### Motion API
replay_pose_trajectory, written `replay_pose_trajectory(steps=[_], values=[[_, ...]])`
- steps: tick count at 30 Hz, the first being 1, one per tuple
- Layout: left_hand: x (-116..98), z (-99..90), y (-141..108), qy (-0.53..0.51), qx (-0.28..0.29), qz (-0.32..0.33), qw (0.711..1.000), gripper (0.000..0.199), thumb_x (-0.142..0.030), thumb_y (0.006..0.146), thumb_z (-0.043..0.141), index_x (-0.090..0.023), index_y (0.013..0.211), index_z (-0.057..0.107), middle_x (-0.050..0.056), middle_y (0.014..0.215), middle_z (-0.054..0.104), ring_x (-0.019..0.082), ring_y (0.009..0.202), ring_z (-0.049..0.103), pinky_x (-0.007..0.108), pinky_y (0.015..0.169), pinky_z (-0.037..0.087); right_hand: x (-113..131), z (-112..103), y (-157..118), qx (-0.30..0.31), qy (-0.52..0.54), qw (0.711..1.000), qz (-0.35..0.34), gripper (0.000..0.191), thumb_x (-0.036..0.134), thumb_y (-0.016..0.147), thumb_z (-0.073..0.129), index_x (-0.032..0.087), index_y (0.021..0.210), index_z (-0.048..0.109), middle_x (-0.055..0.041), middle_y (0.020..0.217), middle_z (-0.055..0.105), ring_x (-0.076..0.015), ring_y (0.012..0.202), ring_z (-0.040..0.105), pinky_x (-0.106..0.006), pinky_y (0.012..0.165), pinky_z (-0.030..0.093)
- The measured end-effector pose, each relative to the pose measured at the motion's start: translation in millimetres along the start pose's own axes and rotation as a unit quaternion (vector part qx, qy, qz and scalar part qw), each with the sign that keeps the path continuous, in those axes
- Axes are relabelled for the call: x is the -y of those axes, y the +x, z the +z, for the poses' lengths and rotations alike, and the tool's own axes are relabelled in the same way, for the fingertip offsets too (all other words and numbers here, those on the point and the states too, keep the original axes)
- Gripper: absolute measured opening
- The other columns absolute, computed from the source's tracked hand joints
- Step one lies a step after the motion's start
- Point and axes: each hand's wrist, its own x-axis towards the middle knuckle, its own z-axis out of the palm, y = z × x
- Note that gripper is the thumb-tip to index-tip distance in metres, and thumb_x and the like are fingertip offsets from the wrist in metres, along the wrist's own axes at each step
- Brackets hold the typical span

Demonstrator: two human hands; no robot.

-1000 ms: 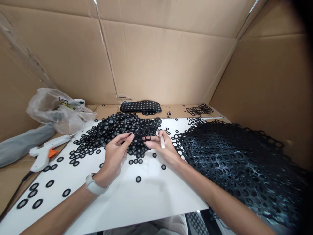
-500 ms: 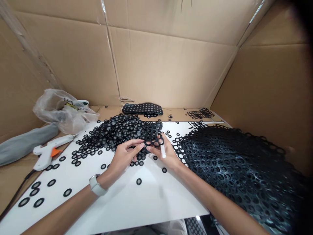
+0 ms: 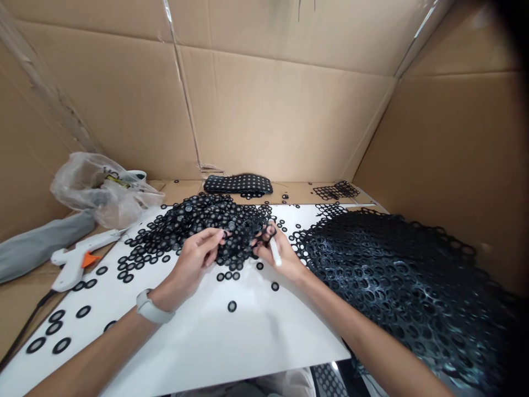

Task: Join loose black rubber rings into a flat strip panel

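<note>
My left hand (image 3: 200, 253), with a light watch band (image 3: 154, 307) on its wrist, is closed in a pinch at the near edge of a pile of black rings (image 3: 194, 220). Whatever sits between its fingertips is too small to make out. My right hand (image 3: 285, 255) is closed to the right of the pile. A short white stick (image 3: 275, 251) rests in its grip, pointing down. Blurred black ring mesh (image 3: 261, 234) is at its fingertips. The two hands are apart, with part of the pile visible between them.
A large heap of black ring mesh (image 3: 397, 275) covers the right side. Loose rings (image 3: 232, 306) dot the white board (image 3: 231, 353). At left lie a white glue gun (image 3: 74, 264), a grey roll (image 3: 45, 245) and a plastic bag (image 3: 99, 187). Cardboard walls (image 3: 281, 110) enclose the back and sides.
My left hand has pulled away to the left from the ring piece held between both hands. My right hand stays in nearly the same place with the white stick. The view has shifted slightly.
</note>
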Motion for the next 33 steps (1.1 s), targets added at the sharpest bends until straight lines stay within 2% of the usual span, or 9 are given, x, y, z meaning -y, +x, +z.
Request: replay_pose_trajectory(steps=[4, 9, 11, 13, 15, 17, 22, 26, 33], values=[[-5, -16.9, 13, 0.029, -0.091, 0.069, 0.993, 0.051, -0.065, 0.086, 0.088, -0.021, 0.108, 0.080, 0.005, 0.102, 0.076, 0.004, 0.048, 0.041, 0.022, 0.042, 0.020, 3, -6, 1, -0.045, 0.010, 0.999, -0.002, 0.045, 0.035, 0.082, 0.089, 0.031, 0.100, 0.049, 0.0022, 0.098, 0.061, -0.0237, 0.101, 0.070, -0.040, 0.095, 0.060], [-9, -31.8, 19, 0.117, -0.138, 0.139, 0.974, 0.053, -0.058, 0.092, 0.087, -0.022, 0.131, 0.082, -0.001, 0.071, 0.068, 0.012, 0.049, 0.053, 0.024, 0.045, 0.028, 6, -5, 2, -0.080, 0.027, 0.996, -0.004, 0.048, 0.033, 0.079, 0.089, 0.031, 0.102, 0.046, 0.0031, 0.099, 0.060, -0.0241, 0.107, 0.071, -0.040, 0.100, 0.058], [-9, -29.3, 14, 0.153, -0.129, 0.161, 0.966, 0.055, -0.056, 0.095, 0.086, -0.023, 0.139, 0.080, 0.000, 0.072, 0.070, 0.014, 0.053, 0.059, 0.025, 0.049, 0.036, 6, -3, 3, -0.086, 0.035, 0.996, -0.004, 0.053, 0.035, 0.078, 0.092, 0.031, 0.101, 0.045, 0.0034, 0.099, 0.059, -0.0247, 0.109, 0.072, -0.040, 0.101, 0.059], [-8, -23.0, 8, 0.183, -0.113, 0.184, 0.959, 0.053, -0.054, 0.097, 0.084, -0.024, 0.141, 0.079, 0.005, 0.093, 0.079, 0.014, 0.058, 0.064, 0.026, 0.054, 0.044, 6, -1, 3, -0.088, 0.042, 0.995, -0.003, 0.058, 0.039, 0.076, 0.096, 0.031, 0.101, 0.044, 0.0033, 0.098, 0.060, -0.0257, 0.112, 0.073, -0.041, 0.102, 0.059], [-6, -15.4, 1, 0.208, -0.092, 0.209, 0.951, 0.043, -0.052, 0.099, 0.082, -0.026, 0.133, 0.082, 0.008, 0.118, 0.082, 0.012, 0.061, 0.064, 0.027, 0.059, 0.048, 5, 1, 3, -0.087, 0.047, 0.995, 0.000, 0.062, 0.042, 0.075, 0.099, 0.031, 0.101, 0.044, 0.0029, 0.098, 0.062, -0.0266, 0.113, 0.074, -0.042, 0.101, 0.061], [-3, -7.9, -5, 0.228, -0.069, 0.231, 0.943, 0.031, -0.050, 0.100, 0.082, -0.027, 0.119, 0.086, 0.008, 0.126, 0.081, 0.011, 0.061, 0.060, 0.028, 0.060, 0.049, 6, 3, 1, -0.084, 0.049, 0.995, 0.007, 0.065, 0.045, 0.075, 0.102, 0.031, 0.101, 0.044, 0.0026, 0.098, 0.063, -0.0258, 0.109, 0.075, -0.040, 0.097, 0.063], [2, 4.3, -13, 0.247, -0.001, 0.241, 0.939, 0.027, -0.047, 0.099, 0.083, -0.030, 0.119, 0.090, 0.007, 0.118, 0.082, 0.014, 0.067, 0.059, 0.030, 0.067, 0.051, 5, 10, -4, -0.069, 0.056, 0.996, 0.025, 0.069, 0.046, 0.070, 0.108, 0.030, 0.098, 0.046, 0.0042, 0.096, 0.064, -0.0208, 0.092, 0.075, -0.033, 0.078, 0.063], [7, 5.7, -14, 0.236, 0.035, 0.216, 0.947, 0.033, -0.051, 0.099, 0.083, -0.034, 0.126, 0.091, 0.009, 0.123, 0.081, 0.019, 0.081, 0.066, 0.030, 0.068, 0.052, 6, 13, -5, -0.051, 0.064, 0.996, 0.033, 0.075, 0.049, 0.064, 0.111, 0.030, 0.095, 0.045, 0.0053, 0.089, 0.062, -0.0245, 0.096, 0.080, -0.035, 0.079, 0.066], [6, 6.7, -10, 0.154, 0.100, 0.100, 0.978, 0.037, -0.059, 0.094, 0.085, -0.024, 0.099, 0.093, 0.007, 0.089, 0.075, 0.014, 0.057, 0.057, 0.028, 0.052, 0.043, 8, 13, -6, -0.017, 0.063, 0.997, 0.033, 0.076, 0.051, 0.061, 0.112, 0.031, 0.095, 0.047, 0.0064, 0.085, 0.060, -0.0278, 0.094, 0.083, -0.040, 0.077, 0.071]])
